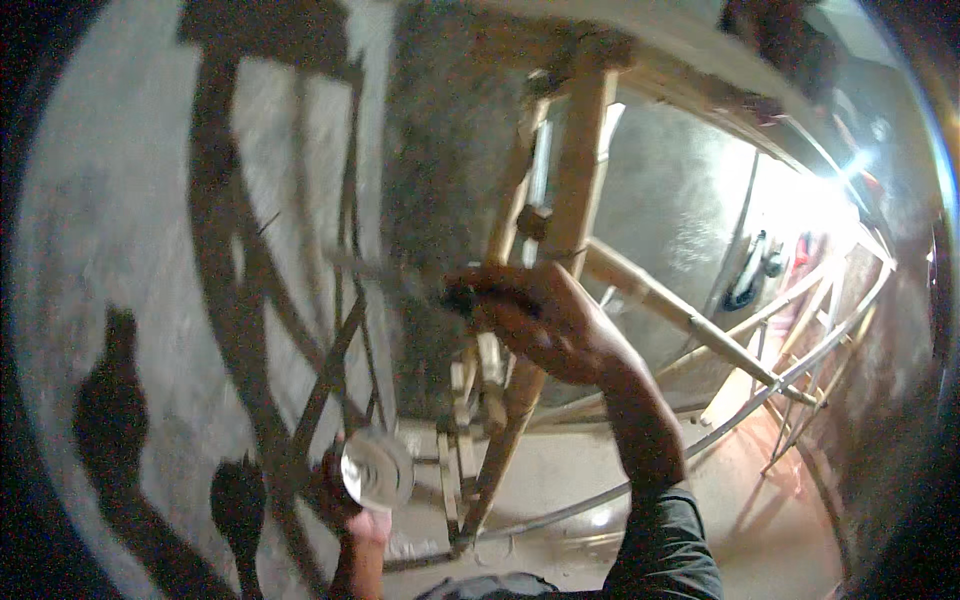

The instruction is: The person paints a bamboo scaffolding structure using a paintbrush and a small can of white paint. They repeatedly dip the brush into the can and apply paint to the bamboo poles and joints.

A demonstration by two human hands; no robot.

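Observation:
In front of me my right hand (555, 325) is closed round the dark handle of a flat-bladed tool, which looks like a putty knife (385, 275). Its blade points left toward the grey wall (140, 220) and is smeared by motion; whether it touches the wall I cannot tell. Lower down, my left hand (368, 525) grips a round whitish bowl (385, 470) from the left and below. Pale material seems to lie inside the bowl, though its detail is blurred. Most of the left fingers are hidden or in shadow.
A wooden pole scaffold (583, 150) stands just beyond my right hand, with a slanting pole (680, 310) running right. A long curved pole (735, 420) crosses low over the pale floor (570, 460). A glaring lamp (805, 205) casts strong shadows on the left wall.

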